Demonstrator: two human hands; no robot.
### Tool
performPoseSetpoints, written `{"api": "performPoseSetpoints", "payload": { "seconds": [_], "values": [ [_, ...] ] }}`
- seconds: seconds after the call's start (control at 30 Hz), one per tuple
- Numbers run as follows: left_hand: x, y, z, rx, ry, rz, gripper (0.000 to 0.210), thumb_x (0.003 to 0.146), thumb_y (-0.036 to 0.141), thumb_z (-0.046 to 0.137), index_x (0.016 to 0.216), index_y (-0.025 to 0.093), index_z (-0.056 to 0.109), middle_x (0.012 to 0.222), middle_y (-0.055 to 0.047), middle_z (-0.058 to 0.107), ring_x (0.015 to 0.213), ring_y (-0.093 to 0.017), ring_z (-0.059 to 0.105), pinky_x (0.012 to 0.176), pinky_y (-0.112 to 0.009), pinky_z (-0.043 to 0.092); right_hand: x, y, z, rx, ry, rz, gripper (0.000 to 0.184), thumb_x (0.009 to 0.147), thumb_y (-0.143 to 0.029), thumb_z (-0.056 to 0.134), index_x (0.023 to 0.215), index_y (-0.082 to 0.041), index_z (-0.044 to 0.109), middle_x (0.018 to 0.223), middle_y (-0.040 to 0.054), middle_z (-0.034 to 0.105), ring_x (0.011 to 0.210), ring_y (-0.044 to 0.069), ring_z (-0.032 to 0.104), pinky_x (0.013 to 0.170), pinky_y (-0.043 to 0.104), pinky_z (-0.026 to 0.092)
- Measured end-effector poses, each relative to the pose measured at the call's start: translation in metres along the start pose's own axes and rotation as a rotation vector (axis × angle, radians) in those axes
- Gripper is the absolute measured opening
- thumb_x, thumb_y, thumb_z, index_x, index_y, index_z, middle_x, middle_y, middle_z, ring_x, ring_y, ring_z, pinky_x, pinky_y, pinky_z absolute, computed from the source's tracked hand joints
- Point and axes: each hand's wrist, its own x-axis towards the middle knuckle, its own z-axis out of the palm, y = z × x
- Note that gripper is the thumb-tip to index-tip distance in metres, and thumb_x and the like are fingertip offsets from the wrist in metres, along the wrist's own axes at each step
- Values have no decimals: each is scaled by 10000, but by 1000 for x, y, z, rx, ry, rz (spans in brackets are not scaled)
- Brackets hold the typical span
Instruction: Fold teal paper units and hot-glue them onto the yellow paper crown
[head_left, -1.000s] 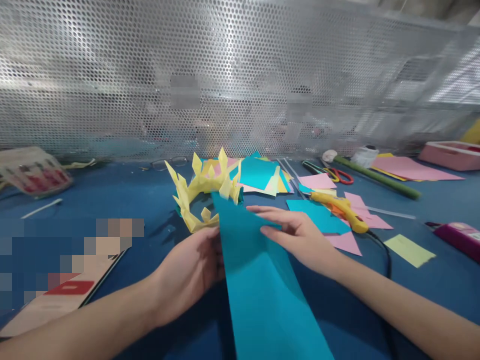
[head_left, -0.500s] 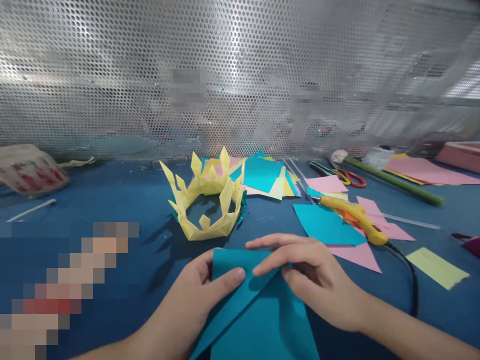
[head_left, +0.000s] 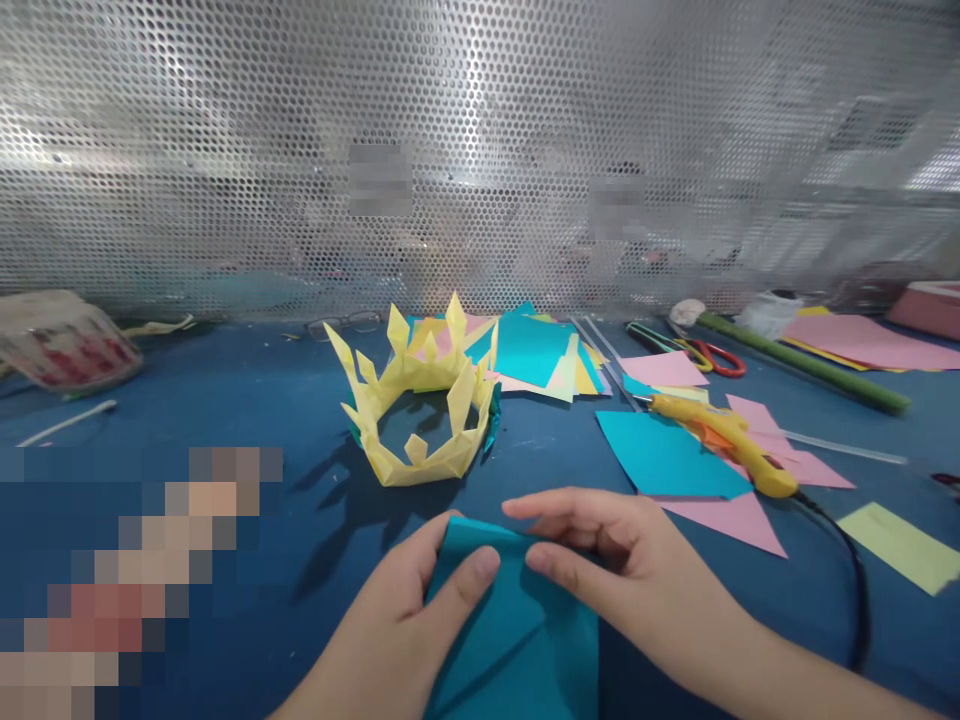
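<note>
A sheet of teal paper [head_left: 517, 630] is held up close to me, its upper edge bent over. My left hand [head_left: 420, 590] pinches its upper left side, thumb in front and fingers behind. At the upper right edge, my right hand [head_left: 615, 570] grips the same paper between thumb and fingers, with the fingertips partly hidden behind it. Just beyond my hands stands a yellow folded-paper crown [head_left: 420, 465] with upright points and some teal at its sides.
A yellow glue gun [head_left: 727, 440] with a black cord lies on the right over teal and pink paper. Behind are stacked coloured paper [head_left: 525, 345], red-handled scissors [head_left: 720, 358] and a green stick [head_left: 810, 362]. A blurred-out arm reaches in at left; a perforated metal panel [head_left: 480, 150] stands behind.
The diagonal flap across the teal paper no longer shows in front. My right thumb has moved up onto the top edge, and the view has shifted slightly.
</note>
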Motion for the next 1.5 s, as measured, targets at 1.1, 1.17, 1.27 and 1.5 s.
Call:
{"api": "performPoseSetpoints", "payload": {
  "seconds": [1.1, 1.17, 1.27, 1.5],
  "values": [
    [-12, 6, 9, 312, -49, 140, 242, 832, 473, 555, 784, 246, 626, 726, -9, 664, 682, -209, 609, 753, -259, 461, -7, -5, 17, -208, 1, -11, 262, 865, -403, 553, 769, -191, 675, 513, -49, 472, 482, 88, 396, 454, 195, 309],
    [-12, 6, 8, 268, -53, 149, 212, 834, 439, 565, 796, 241, 632, 751, -6, 677, 698, -204, 613, 762, -256, 460, -7, -6, 14, -201, 8, -6, 265, 855, -411, 569, 787, -200, 715, 516, -42, 498, 484, 89, 408, 455, 194, 323],
    [-10, 5, 7, 204, 6, 132, 215, 847, 430, 553, 802, 238, 637, 766, 1, 686, 746, -206, 624, 748, -251, 467, -7, -7, 8, -303, 39, -112, 246, 833, -416, 607, 895, -227, 751, 598, -16, 634, 525, 106, 513, 497, 198, 393],
    [-5, 2, 4, 111, 129, 112, 276, 850, 497, 521, 821, 249, 638, 826, 1, 702, 805, -214, 628, 753, -265, 484, -6, -3, -3, -427, 96, -184, 257, 838, -441, 626, 940, -254, 769, 683, -4, 730, 546, 127, 586, 507, 210, 422]
  ]
}}
